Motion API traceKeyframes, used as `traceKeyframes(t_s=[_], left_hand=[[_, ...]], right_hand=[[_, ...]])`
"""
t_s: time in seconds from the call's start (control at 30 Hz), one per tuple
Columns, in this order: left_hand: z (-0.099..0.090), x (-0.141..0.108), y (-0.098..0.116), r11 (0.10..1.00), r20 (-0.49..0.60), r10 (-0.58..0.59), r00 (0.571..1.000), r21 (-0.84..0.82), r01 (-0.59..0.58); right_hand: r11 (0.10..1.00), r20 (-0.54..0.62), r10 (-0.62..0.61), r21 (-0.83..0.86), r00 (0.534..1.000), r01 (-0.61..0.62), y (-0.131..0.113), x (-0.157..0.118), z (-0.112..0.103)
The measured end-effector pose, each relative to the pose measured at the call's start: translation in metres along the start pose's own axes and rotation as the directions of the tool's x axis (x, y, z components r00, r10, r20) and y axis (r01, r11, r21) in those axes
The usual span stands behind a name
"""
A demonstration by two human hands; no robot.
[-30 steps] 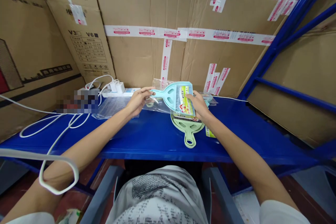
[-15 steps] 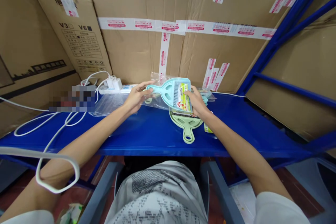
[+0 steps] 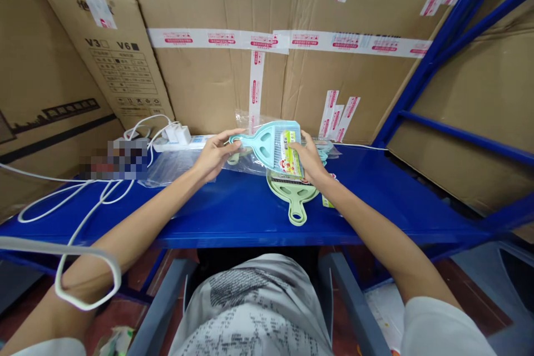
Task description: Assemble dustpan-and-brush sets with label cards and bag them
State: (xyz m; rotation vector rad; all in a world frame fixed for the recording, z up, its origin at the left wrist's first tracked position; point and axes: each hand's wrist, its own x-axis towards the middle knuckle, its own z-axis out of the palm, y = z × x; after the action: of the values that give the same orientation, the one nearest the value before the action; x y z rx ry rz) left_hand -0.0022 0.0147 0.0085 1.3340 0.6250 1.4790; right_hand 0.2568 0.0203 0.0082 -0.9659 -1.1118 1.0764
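Observation:
A light blue dustpan (image 3: 262, 144) with a brush nested in it and a yellow-green label is held level above the desk between my two hands. My left hand (image 3: 214, 156) pinches the end of its handle. On the other side, my right hand (image 3: 309, 158) grips the wide edge, thumb over the label. Just below lies a green dustpan set (image 3: 295, 194), handle toward me, partly covered by the blue one. Clear plastic wrapping (image 3: 250, 162) is behind the blue dustpan. More light blue pieces (image 3: 324, 151) show behind my right hand, mostly hidden.
Flat clear plastic bags (image 3: 175, 167) lie on the blue desk (image 3: 233, 211) at left. A white power strip (image 3: 183, 143) with plugs and looping white cables (image 3: 79, 217) is behind them. Taped cardboard (image 3: 208, 83) walls the back; a blue metal frame (image 3: 434, 72) rises at right.
The view has shifted slightly. Both hands keep hold of the light blue dustpan, which is tilted a little differently; nothing was let go.

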Motion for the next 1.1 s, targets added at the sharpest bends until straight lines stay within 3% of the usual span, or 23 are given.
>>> traceKeyframes(t_s=[0.13, 0.37, 0.57, 0.67, 0.77, 0.9, 1.1], left_hand=[[0.003, -0.001, 0.001, 0.999, 0.023, -0.029, 0.999, -0.037, 0.029], [0.003, 0.002, 0.004, 0.99, -0.04, -0.056, 0.998, -0.131, 0.05], [0.003, 0.002, 0.002, 0.991, -0.055, -0.074, 0.996, -0.116, 0.067], [0.004, 0.002, 0.003, 0.992, -0.094, -0.077, 0.993, -0.102, 0.067], [0.004, 0.003, 0.005, 0.993, -0.147, -0.061, 0.987, -0.108, 0.045], [-0.001, 0.006, 0.006, 0.994, -0.176, -0.042, 0.984, -0.106, 0.023], [-0.004, 0.007, 0.002, 0.995, -0.162, -0.028, 0.986, -0.095, 0.013]], right_hand=[[1.0, -0.05, -0.025, 0.005, 0.998, 0.025, -0.002, -0.003, 0.002], [0.984, -0.013, -0.176, -0.036, 0.984, 0.175, -0.008, -0.008, -0.001], [0.877, 0.133, -0.421, -0.196, 0.898, 0.44, -0.005, -0.005, -0.006], [0.883, 0.167, -0.4, -0.193, 0.901, 0.428, -0.004, 0.002, -0.01], [0.92, 0.314, -0.294, -0.162, 0.903, 0.356, -0.009, 0.005, -0.015], [0.929, 0.511, -0.152, -0.219, 0.846, 0.299, -0.02, 0.003, -0.023], [0.859, 0.492, -0.227, -0.305, 0.841, 0.41, -0.018, 0.004, -0.026]])
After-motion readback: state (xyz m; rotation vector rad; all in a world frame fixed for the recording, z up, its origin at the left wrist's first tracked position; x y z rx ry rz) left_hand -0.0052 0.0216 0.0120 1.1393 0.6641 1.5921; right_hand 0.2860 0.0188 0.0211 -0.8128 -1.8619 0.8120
